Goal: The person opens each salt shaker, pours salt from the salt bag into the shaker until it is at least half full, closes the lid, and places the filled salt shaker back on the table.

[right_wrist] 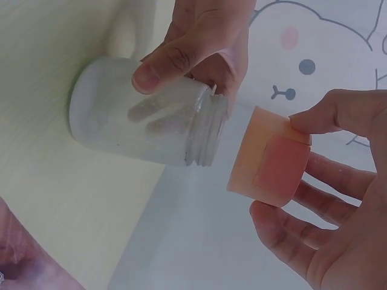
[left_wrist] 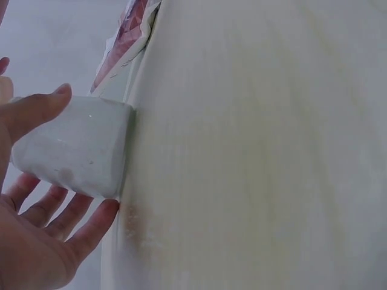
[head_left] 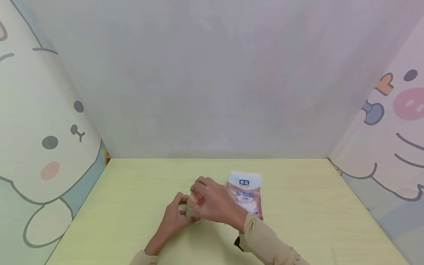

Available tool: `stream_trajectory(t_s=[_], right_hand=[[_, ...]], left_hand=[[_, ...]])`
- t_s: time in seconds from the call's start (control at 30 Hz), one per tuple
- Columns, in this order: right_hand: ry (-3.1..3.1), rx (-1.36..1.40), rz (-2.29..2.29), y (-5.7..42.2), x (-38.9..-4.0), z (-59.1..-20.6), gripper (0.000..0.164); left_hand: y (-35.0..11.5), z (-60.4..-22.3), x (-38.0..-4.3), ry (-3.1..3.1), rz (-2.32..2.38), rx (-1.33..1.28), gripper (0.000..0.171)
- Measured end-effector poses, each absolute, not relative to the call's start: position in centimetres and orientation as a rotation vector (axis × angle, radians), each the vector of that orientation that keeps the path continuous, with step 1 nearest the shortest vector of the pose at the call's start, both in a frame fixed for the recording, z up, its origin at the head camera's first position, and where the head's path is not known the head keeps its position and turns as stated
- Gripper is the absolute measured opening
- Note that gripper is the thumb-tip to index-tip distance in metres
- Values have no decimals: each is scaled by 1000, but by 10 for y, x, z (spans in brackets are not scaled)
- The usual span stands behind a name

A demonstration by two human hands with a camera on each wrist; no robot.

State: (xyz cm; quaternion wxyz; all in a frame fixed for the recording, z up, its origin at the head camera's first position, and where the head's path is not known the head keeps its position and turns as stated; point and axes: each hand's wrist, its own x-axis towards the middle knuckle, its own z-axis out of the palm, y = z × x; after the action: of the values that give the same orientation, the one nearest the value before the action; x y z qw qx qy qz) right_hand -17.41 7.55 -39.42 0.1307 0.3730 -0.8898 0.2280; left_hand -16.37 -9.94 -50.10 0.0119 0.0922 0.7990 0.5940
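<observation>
A clear glass jar [right_wrist: 130,115] with a bare threaded mouth stands upright on the table, its base at the tabletop in the left wrist view. My left hand [head_left: 175,217] grips the jar round its sides, thumb on one side and fingers on the other; some fingers show through the glass. Just over the mouth, a gap apart from the threads, is an orange-pink lid [right_wrist: 269,160]. The thumb and fingers of my right hand [head_left: 215,200] hold this lid by its side. In the head view the right hand covers most of the lid and the jar's top.
A pink and white salt bag [head_left: 244,187] with Chinese lettering lies right of the jar, partly behind the right wrist. The pale yellow table [head_left: 308,206] ends at a grey back wall [head_left: 212,92]. Cartoon-printed panels [head_left: 63,121] flank both sides.
</observation>
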Motion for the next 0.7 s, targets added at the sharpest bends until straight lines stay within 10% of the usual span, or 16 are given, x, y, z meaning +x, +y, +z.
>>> stream_trajectory(t_s=[0.7], right_hand=[[-2546,1031,733,95,-164,-400,17]], left_hand=[[-95,-469,-153,2440,1891,281,51]])
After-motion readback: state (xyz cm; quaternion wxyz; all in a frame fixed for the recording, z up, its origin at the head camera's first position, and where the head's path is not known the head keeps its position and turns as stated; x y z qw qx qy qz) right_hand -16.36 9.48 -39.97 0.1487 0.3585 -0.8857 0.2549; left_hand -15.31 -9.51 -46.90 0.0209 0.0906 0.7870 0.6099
